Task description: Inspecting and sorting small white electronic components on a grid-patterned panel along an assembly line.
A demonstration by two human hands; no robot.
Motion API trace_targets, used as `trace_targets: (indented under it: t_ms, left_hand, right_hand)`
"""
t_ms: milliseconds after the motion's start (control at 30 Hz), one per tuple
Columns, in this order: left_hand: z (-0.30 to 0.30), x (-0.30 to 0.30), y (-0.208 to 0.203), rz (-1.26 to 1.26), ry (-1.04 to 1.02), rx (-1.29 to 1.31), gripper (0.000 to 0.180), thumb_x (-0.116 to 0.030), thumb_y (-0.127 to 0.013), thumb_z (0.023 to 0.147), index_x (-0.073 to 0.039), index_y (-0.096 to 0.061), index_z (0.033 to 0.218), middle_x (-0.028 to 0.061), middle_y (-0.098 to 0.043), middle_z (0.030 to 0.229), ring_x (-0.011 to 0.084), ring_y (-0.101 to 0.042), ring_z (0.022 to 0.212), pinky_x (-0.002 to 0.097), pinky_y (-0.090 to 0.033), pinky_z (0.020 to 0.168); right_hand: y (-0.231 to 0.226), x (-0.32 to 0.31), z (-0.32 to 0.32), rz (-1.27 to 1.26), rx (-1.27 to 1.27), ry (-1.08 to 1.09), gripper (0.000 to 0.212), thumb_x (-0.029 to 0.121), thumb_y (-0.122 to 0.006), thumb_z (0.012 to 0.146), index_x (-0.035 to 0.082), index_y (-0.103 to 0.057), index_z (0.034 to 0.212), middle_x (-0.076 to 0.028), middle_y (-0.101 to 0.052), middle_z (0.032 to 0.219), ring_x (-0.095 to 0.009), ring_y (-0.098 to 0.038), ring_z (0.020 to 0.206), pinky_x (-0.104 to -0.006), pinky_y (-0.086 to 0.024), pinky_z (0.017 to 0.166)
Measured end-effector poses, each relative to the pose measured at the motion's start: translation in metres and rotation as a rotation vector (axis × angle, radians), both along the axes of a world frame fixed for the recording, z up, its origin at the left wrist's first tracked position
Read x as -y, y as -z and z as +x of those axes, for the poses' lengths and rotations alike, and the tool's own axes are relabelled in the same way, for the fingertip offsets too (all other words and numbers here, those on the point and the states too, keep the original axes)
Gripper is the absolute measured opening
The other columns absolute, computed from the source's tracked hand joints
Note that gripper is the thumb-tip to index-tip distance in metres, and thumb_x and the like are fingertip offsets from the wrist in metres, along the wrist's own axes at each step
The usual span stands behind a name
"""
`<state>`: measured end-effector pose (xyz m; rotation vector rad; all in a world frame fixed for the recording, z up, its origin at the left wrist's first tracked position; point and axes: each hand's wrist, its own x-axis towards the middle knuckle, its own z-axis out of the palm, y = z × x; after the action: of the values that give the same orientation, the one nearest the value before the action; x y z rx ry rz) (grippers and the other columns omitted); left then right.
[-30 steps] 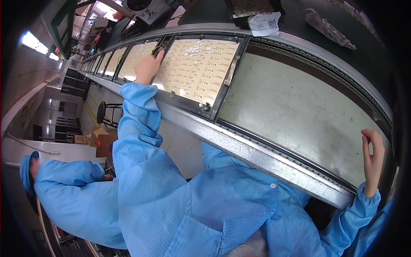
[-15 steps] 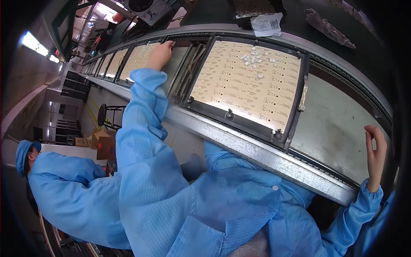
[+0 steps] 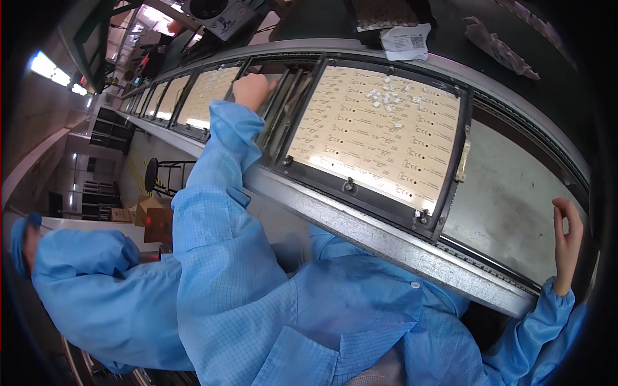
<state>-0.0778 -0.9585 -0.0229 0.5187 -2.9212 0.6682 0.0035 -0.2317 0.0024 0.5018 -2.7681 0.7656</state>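
My left hand [image 3: 253, 90] is over the gap between two framed panels on the conveyor. Its fingers curl in, one pointing right; whatever they hold, if anything, is hidden. Right of it lies a cream circuit board panel [image 3: 360, 138] with rows of printed marks, set in a black frame [image 3: 380, 201]. Small white connector-like parts [image 3: 387, 100] are scattered on its upper half. My right hand [image 3: 567, 241] hovers at the far right above a bare grey plate [image 3: 508, 186], its fingers loosely bent and apart, with nothing in them.
The conveyor's metal rail [image 3: 386, 248] runs along my body. More framed panels [image 3: 209, 93] stretch to the far left. Behind the line are a white labelled packet [image 3: 405, 42], a crumpled bag [image 3: 499, 46] and a grey device [image 3: 222, 16]. A co-worker in blue [image 3: 109, 289] is at left.
My left hand has shifted slightly right and down, towards the near panel. The whole view has moved a little. My right hand keeps much the same pose.
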Motion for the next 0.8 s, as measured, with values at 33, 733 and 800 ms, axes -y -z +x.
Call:
trace_targets:
  t_ms: [33, 733, 800]
  left_hand:
    - [0.007, -0.003, -0.001, -0.009, -0.011, 0.000, 0.042, -0.047, -0.068, 0.085, -0.007, -0.077, 0.093, 0.0124, -0.075, 0.090, 0.0316, -0.073, 0.087, 0.0434, -0.058, 0.074]
    - [0.079, 0.013, 0.007, -0.065, 0.081, -0.035, 0.011, -0.014, -0.059, 0.086, -0.009, -0.064, 0.094, 0.0142, -0.072, 0.083, 0.0353, -0.072, 0.078, 0.0462, -0.057, 0.066]
    - [0.084, 0.012, -0.001, -0.017, 0.120, -0.078, 0.011, -0.015, -0.059, 0.086, -0.009, -0.064, 0.095, 0.0153, -0.071, 0.083, 0.0371, -0.071, 0.078, 0.0483, -0.057, 0.066]
  right_hand:
    - [0.001, -0.004, -0.002, -0.009, 0.000, -0.011, 0.011, 0.000, -0.058, 0.096, -0.003, -0.062, 0.105, -0.011, -0.066, 0.098, -0.019, -0.063, 0.093, -0.0280, -0.047, 0.086]
    - [-0.004, 0.003, 0.005, 0.015, -0.074, -0.086, 0.012, 0.001, -0.058, 0.096, -0.002, -0.063, 0.106, -0.012, -0.066, 0.103, -0.023, -0.064, 0.095, -0.0299, -0.048, 0.086]
    - [-0.006, 0.004, 0.009, 0.021, -0.089, -0.079, 0.011, 0.001, -0.057, 0.097, -0.002, -0.062, 0.107, -0.011, -0.065, 0.100, -0.020, -0.063, 0.094, -0.0279, -0.048, 0.085]
